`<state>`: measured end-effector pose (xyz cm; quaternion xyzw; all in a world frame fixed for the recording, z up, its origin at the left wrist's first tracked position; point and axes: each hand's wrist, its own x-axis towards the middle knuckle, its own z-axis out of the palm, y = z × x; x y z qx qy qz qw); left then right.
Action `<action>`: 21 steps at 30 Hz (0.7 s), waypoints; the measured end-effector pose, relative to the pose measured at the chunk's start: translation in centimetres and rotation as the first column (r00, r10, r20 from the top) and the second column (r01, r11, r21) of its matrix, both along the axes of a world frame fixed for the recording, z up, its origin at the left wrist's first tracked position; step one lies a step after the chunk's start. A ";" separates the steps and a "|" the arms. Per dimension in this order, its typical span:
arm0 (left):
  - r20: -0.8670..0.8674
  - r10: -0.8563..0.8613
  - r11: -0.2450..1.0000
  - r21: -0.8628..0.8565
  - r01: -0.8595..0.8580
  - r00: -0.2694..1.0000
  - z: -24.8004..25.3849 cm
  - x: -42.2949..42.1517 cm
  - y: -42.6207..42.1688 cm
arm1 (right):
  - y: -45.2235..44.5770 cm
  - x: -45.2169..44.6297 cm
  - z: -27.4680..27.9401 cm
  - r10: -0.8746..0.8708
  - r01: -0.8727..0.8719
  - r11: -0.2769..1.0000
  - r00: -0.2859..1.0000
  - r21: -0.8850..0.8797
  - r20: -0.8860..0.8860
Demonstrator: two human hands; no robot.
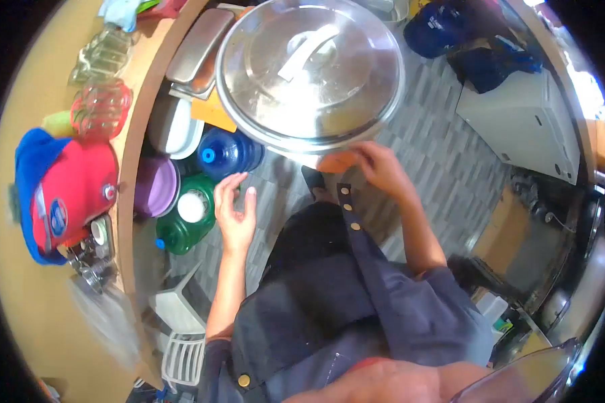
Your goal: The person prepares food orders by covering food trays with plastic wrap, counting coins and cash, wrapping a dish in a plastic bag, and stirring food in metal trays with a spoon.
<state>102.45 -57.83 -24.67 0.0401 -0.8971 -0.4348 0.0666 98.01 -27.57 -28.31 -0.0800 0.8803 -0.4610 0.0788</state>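
Note:
A large round pot with a shiny metal lid [262, 87] stands in front of me, and a pale strap-like handle [309, 54] crosses the lid's top. Just below the near rim, my right hand [386, 173] has its fingers bent and closed on the edge of a flat orange piece [337, 162]; its kind is unclear. My left hand [236, 218] is raised with fingers apart and holds nothing. Close to its fingertips are a blue water bottle [228, 153] and a green jug [189, 225] with a white cap.
A shelf at left holds metal pans [202, 47], a white tub [176, 127] and a purple bowl [158, 187]. On the counter above sit a red and blue cap [70, 191] and egg-tray-like plastic [102, 107]. At right is a white cabinet [528, 121]; grey wood-patterned flooring [444, 154] lies between.

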 end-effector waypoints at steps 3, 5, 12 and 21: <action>-0.020 -0.077 0.996 -0.050 0.076 0.997 -1.2 -4.9 2.3 | 1.8 -2.5 -0.5 -0.093 0.093 0.996 0.996 0.001 0.004; -0.038 -0.159 0.982 -0.111 0.154 0.987 -2.3 -7.2 3.5 | 2.3 -3.3 -0.7 -0.142 0.142 0.989 0.990 -0.032 0.017; -0.055 -0.266 0.944 -0.216 0.249 0.962 -3.7 -12.6 7.7 | 3.4 -4.3 -0.6 -0.202 0.214 0.972 0.972 -0.098 0.123; -0.191 -0.397 0.889 -0.322 0.325 0.898 -4.0 -18.2 12.3 | 5.7 -5.5 -1.6 -0.396 0.412 0.893 0.911 -0.183 0.115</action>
